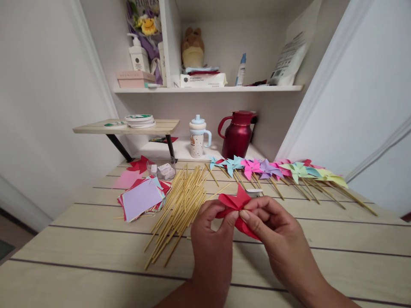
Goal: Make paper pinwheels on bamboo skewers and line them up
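Between both hands, above the slatted table [128, 256], is a red paper pinwheel [238, 199] with folded blades. My left hand [213, 231] pinches its left side, thumb near the centre. The thumb and fingers of my right hand [276, 224] close on the pinwheel's middle and right side; whether a pin sits there is too small to tell. Just left of my left hand lies a loose heap of thin wooden sticks [180, 209]. Beyond my hands, a row of finished pinwheels on sticks, with a pink pinwheel [251, 168] among them, lies along the back right.
A stack of coloured paper squares [143, 200] lies left of the sticks, near a clear box [166, 171] with small packets. At the back stand a cup [197, 139] and a red thermos jug [238, 134]. A small raised shelf [96, 126] holds white rolls.
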### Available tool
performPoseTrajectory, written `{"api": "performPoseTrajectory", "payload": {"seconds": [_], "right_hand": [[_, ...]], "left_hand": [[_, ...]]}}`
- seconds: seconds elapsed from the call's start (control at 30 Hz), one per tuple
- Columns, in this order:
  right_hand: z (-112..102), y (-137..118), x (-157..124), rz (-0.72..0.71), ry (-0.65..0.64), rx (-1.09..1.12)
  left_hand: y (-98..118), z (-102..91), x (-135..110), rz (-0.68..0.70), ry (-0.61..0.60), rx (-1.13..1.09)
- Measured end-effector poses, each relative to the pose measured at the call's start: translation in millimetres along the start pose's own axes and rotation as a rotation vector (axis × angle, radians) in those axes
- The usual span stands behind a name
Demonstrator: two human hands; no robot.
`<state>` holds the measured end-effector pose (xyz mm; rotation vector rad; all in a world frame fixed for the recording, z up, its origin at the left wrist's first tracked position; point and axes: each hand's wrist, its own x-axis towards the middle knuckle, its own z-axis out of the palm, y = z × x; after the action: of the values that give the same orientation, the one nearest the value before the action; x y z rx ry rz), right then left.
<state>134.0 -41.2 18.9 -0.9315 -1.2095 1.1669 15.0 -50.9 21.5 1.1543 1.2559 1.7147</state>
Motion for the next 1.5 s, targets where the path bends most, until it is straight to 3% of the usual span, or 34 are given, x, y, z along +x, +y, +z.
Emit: {"api": "performPoseTrajectory", "payload": {"seconds": [0.27,0.73,1.07,1.3,1.5], "right_hand": [[0.1,-2.8,-1.9,0.07,-0.002,0.092],[1.6,-1.2,0.8,0.217,-0.011,0.366],[-3.3,-2.7,1.0,0.178,-0.071,0.355],[-1.9,-3.0,3.0,0.207,-0.117,0.395],[-2.7,-3.2,6.0,0.198,-0.158,0.354]], "left_hand": [[3.4,-1.6,-0.6,0.071,0.003,0.012],[3.1,-2.3,-2.5,0.065,-0.064,-0.058],[3.3,-3.2,-2.0,0.067,-0.092,-0.067],[6.6,-3.5,1.7,-0.025,-0.041,-0.03],[6.9,-4.9,4.1,-0.104,-0.135,-0.132]]}}
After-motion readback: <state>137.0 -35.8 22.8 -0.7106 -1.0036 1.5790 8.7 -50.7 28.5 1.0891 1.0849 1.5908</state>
